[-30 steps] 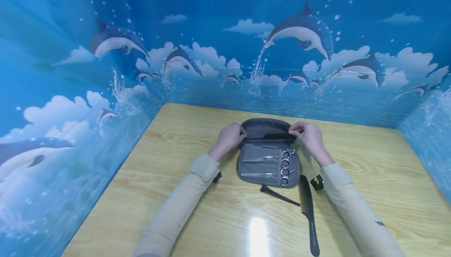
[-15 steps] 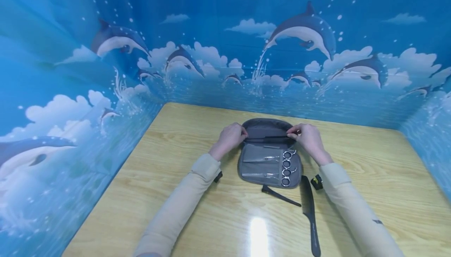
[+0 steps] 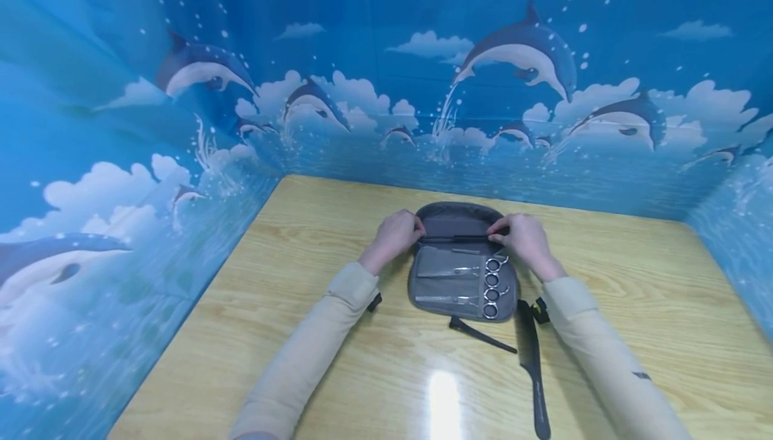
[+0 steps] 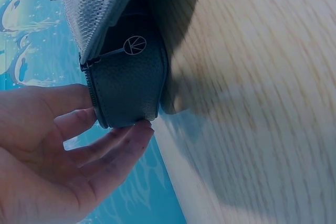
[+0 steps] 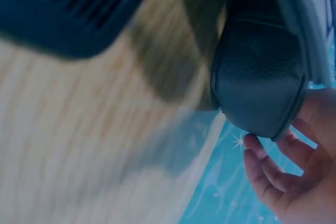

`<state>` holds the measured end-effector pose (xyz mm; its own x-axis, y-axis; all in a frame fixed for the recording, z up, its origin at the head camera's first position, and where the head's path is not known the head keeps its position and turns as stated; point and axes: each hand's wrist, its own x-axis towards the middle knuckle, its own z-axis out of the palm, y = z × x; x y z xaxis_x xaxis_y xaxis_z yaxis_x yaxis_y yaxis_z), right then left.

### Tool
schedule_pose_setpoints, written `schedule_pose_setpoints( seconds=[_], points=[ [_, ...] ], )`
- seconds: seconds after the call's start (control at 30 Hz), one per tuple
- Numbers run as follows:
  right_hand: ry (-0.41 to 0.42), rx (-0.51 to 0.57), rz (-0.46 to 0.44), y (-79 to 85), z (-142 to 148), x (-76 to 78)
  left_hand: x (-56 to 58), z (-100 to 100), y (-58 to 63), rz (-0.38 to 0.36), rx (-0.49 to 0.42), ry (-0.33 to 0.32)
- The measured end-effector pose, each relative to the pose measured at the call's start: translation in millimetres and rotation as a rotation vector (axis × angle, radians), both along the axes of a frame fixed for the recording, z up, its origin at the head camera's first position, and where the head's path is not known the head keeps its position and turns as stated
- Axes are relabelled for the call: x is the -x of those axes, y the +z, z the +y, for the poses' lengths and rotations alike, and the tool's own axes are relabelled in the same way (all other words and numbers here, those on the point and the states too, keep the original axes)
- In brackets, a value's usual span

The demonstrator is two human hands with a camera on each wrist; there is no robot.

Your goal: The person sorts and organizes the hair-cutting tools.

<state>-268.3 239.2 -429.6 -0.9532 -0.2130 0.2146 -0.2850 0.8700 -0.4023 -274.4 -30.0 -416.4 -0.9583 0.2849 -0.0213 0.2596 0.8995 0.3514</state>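
A grey zip case [image 3: 443, 290] lies open on the table, its lid tilted up at the back. Clear pockets in its near half hold scissors [image 3: 491, 280] with their finger rings showing. My left hand [image 3: 395, 232] pinches the lid's left corner, and in the left wrist view its fingers lie along the dark leather side [image 4: 128, 90]. My right hand [image 3: 524, 237] pinches the right side of the lid pocket's edge, beside a thin black strip [image 3: 468, 237]. In the right wrist view the right fingertips [image 5: 253, 141] touch the case's outer edge; the thumb is hidden.
A black hair clip [image 3: 483, 335] lies just in front of the case. A black handled comb [image 3: 531, 359] lies right of it, close to the right forearm. Dolphin-printed curtains [image 3: 386, 111] stand behind and beside the wooden table [image 3: 338, 386].
My right hand has slid slightly left along the lid pocket's edge. The black strip shows thinner than before. My left hand keeps its hold on the lid corner.
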Motion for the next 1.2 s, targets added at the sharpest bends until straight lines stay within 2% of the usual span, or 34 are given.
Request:
schedule_pose_setpoints(
  seconds=[0.17,0.47,0.8,1.0,1.2],
  points=[
    [-0.021,-0.015,-0.035,-0.6,-0.4,-0.3,-0.6,1.4,1.2,-0.011,-0.014,0.005],
    [-0.004,-0.043,-0.095,2.0,0.6,-1.8,-0.8,1.6,1.4,-0.007,-0.005,-0.009],
    [0.014,-0.037,-0.135,8.1,2.4,-7.4,-1.4,-1.6,1.3,0.024,-0.016,-0.025],
    [0.002,0.065,-0.096,19.5,13.6,-21.1,-0.2,-1.8,0.7,-0.001,-0.015,-0.017],
    [-0.024,0.137,-0.03,31.5,29.4,-47.2,0.3,-2.6,-0.8,0.007,-0.022,-0.028]
  ],
)
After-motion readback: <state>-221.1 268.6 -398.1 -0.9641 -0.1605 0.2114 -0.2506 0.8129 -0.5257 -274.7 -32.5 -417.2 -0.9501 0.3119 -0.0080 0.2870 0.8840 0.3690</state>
